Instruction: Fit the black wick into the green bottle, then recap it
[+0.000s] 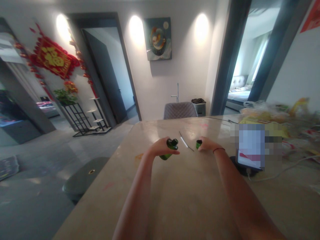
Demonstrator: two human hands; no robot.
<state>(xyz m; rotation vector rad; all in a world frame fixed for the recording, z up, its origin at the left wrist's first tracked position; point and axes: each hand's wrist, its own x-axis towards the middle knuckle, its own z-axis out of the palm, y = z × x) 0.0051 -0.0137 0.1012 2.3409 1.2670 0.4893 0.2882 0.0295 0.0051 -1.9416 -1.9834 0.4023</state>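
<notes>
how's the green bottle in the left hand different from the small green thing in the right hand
The green bottle in the left hand is clearly larger than the small green piece in the right hand. Much of the bottle's body shows, tilted, while the piece shows only as a stub beside the fingers. Both are glossy dark green.

The beige marble-effect tabletop (190, 200) bears pink and orange surface marks. At centre lies a thin white strip (184, 142) with fine dark ends. At right stand a pixelated rectangular device (251, 148) on a round black base (236, 163), a white cable (275, 175), and a heap of colored plastic packaging (265, 115).
</notes>
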